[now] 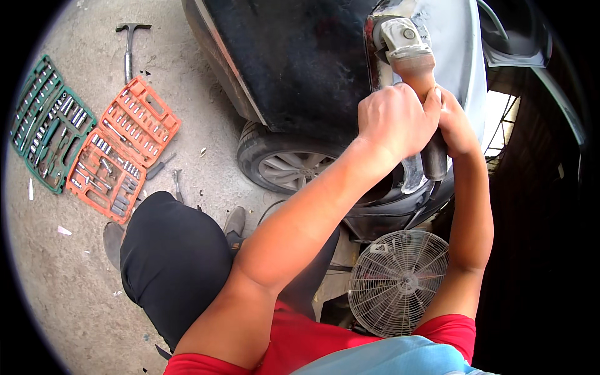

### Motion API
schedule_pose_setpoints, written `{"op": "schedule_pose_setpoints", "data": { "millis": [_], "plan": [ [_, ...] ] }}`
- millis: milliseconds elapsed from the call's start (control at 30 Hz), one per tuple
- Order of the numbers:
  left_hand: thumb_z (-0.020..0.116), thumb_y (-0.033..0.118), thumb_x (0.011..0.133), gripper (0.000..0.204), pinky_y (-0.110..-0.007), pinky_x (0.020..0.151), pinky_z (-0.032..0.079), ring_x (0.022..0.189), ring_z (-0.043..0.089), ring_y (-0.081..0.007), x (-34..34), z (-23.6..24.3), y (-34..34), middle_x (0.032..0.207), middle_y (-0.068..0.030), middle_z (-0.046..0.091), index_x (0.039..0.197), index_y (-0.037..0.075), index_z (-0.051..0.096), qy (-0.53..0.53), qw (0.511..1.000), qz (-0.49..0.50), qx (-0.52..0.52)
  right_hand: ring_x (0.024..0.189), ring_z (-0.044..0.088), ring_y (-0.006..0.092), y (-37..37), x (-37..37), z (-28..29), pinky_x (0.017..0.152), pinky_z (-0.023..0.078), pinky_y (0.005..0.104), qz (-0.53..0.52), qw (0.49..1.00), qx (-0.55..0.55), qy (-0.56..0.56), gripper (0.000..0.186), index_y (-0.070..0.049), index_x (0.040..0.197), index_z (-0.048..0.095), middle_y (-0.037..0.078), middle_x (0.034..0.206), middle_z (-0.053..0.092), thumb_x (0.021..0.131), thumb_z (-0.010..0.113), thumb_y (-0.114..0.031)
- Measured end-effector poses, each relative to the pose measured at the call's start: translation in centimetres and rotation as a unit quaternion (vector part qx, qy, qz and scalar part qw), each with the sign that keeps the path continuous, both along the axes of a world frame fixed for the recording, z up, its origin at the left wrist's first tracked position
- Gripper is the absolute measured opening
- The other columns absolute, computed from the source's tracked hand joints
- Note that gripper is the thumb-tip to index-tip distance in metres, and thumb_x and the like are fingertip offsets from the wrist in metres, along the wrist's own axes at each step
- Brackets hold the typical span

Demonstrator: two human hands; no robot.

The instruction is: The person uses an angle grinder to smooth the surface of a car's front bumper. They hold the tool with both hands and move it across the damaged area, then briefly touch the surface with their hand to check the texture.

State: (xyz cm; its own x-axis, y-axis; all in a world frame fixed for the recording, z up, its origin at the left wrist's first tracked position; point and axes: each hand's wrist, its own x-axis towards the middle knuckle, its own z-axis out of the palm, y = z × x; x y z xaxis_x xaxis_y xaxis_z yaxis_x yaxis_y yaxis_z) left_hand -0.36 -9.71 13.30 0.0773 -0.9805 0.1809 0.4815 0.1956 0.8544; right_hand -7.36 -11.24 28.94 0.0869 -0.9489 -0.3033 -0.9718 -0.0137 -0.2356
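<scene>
Both my hands are closed round the body of an angle grinder [415, 62]. My left hand [397, 122] wraps it from the left, knuckles up. My right hand [456, 124] grips it from the right, close against the left. The grinder's dusty grey head points away from me, and its dark rear end sticks out below my hands. The disc side rests at or very near the edge of a black car body panel [294, 62], where paint is worn to pale and reddish patches. Whether the disc spins I cannot tell.
The car wheel [294, 161] sits below the panel. A round wire-guarded fan [400, 281] stands near my right arm. On the concrete at left lie an orange socket case [147, 97], a green tool case [65, 134], a hammer [129, 50] and a screwdriver [159, 167].
</scene>
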Motion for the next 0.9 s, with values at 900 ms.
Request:
{"op": "schedule_pose_setpoints", "data": {
  "millis": [900],
  "plan": [
    [0.045, 0.055, 0.105, 0.072, -0.049, 0.092, 0.059, 0.096, 0.077, -0.0443, 2.4, 0.9, -1.2, 0.093, -0.0301, 0.077, 0.09, -0.006, 0.08, 0.009, 0.999, -0.039, -0.009, 0.1, 0.067, 0.0111, -0.7, 2.5, 1.5, 0.09, 0.054, 0.0284, -0.027, 0.999, 0.009, 0.023, 0.038, 0.002, 0.121, 0.065, 0.005, 0.111, 0.071, 0.092, 0.07, -0.021]
  ]
}}
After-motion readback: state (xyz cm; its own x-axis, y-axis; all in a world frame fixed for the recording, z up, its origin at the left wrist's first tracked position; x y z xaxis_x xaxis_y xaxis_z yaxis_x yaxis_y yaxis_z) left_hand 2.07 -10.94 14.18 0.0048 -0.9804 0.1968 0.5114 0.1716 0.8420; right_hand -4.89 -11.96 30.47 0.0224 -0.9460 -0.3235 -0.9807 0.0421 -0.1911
